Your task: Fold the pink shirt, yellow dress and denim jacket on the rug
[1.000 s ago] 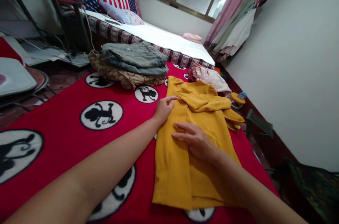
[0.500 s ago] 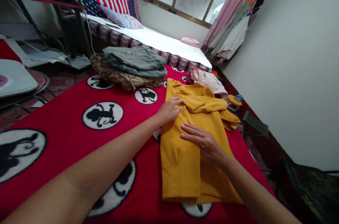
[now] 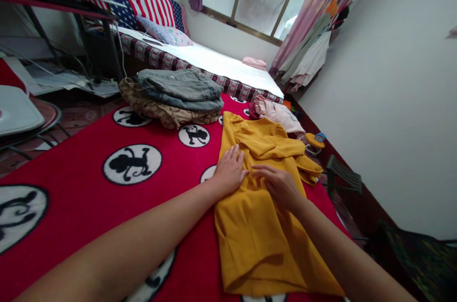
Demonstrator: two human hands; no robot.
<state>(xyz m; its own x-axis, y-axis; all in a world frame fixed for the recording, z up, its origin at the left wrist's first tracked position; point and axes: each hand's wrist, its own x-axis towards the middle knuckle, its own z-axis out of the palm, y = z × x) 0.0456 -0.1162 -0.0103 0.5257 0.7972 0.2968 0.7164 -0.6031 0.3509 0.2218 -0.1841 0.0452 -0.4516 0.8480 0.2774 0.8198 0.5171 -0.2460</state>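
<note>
A yellow long-sleeved garment [image 3: 246, 245] lies partly folded on a red blanket [image 3: 85, 216] patterned with black monkey figures in white ovals. Flat on its left side rests my left hand [image 3: 230, 169], palm down with fingers stretched out. My right hand [image 3: 280, 187] is at the middle of the garment, its fingers bent over the cloth and its thumb hidden. Fabric bunches beneath that hand, and the front layer's lower edge is raised and wrinkled. One sleeve [image 3: 309, 169] sticks out at the right.
Folded jeans [image 3: 182, 88] lie on a brown patterned cloth [image 3: 160, 112] beyond my left hand. Folded pink clothing [image 3: 278, 114] is past the garment's far end. A small green stool [image 3: 344, 173] stands at right; a white-topped bed [image 3: 214, 57] is under the window.
My left hand has slid nearer and flattened on the cloth. My right hand's fingers have bent, and the garment's lower front has become wrinkled and lifted. The view tipped slightly upward.
</note>
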